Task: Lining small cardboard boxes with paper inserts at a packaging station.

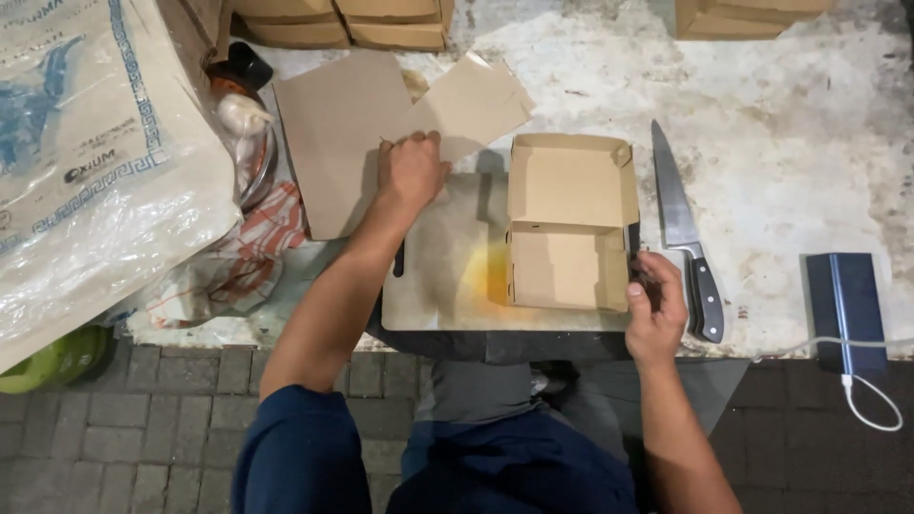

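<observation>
lying open, brown cardboard box

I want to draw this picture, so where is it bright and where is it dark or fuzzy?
Head view: light falls brightest on the pale table and the plastic sack, which shines with glare; the left hand casts a soft shadow on the flat cardboard; the right hand beside the open box looks slightly blurred; the brick floor below is dim.
</observation>
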